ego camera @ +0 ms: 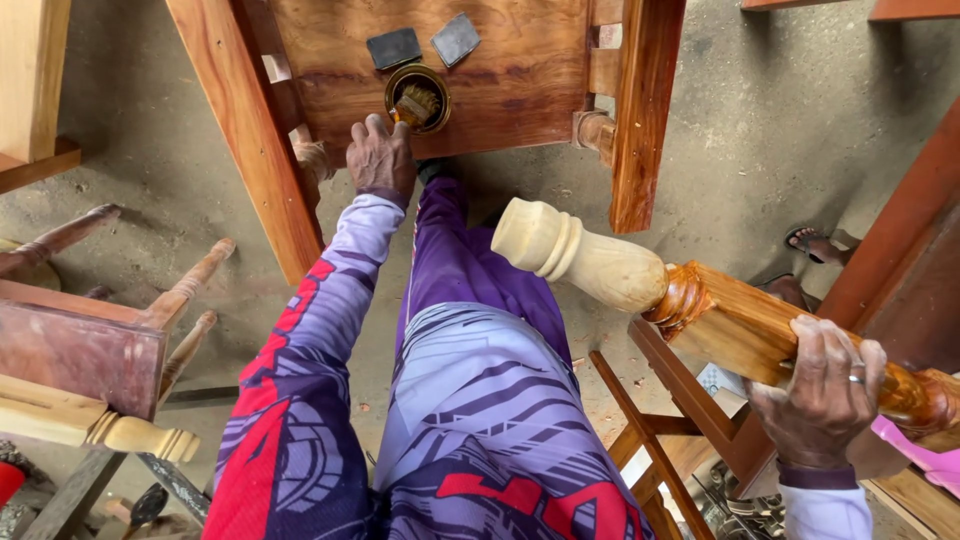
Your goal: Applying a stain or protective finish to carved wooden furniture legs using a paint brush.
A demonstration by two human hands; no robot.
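**Head view, entry 1**

**Q:** State of hands, referenced to the varnish tin [417,98]?

**A:** My left hand [380,157] rests just below-left of the tin, on the near edge of the reddish stool seat [520,70]. Fingers loosely spread, flat on the wood, grasping nothing. The brush [415,104] stands inside the tin, bristles up. My right hand [822,390] is well away to the lower right of the tin, fingers wrapped around the turned wooden leg [700,300], gripping its squared, varnished section. The pale unfinished end points back toward the tin.

**Q:** Step in hand?

**A:** Judgement: coating the leg, part done; glossy near my grip, bare at the tip. Next move likely calls for lifting the brush from the tin, left fingers closing on its handle without tipping the tin.

**Q:** Edges, room?

**A:** Two dark sanding pads [424,43] lie just above the tin. Seat edge runs directly below it. Bare floor [780,130] lies right of the tin; chair frames [110,330] crowd the left. A sandalled foot [815,243] of another person stands far right.
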